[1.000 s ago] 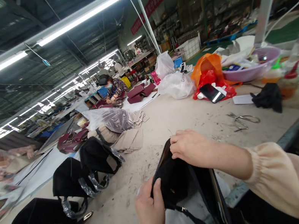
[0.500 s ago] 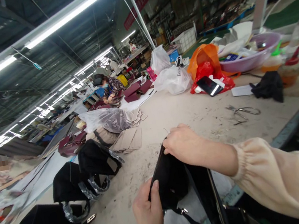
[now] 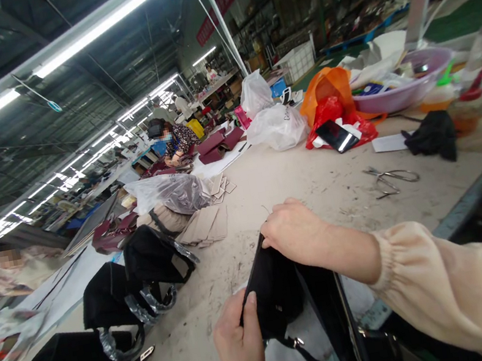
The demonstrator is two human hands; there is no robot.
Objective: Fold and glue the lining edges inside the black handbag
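Note:
A black bag [image 3: 279, 289] with straps and metal fittings is held up at the table's front edge. My left hand [image 3: 240, 336] pinches its near end, thumb on the facing side. At the upper end of the same edge, my right hand [image 3: 294, 230] grips with fingers curled over; a thin thread end sticks up beside the fingers. The bag's lower part and dark straps hang down below the table edge, partly out of sight. To the left stand several other black bags [image 3: 107, 297], their handles wrapped in clear plastic.
Scissors [image 3: 392, 178] lie on the table [image 3: 264, 179] at right, near a black cloth [image 3: 433, 137]. Behind are a phone [image 3: 336, 135], plastic bags [image 3: 278, 127], a purple basin [image 3: 399, 98] and bottles. Beige pieces [image 3: 205, 225] lie mid-table. Other people work farther back.
Both hands keep their hold on the black bag, nearly still. The view has shifted very slightly. A person at far left has moved a little.

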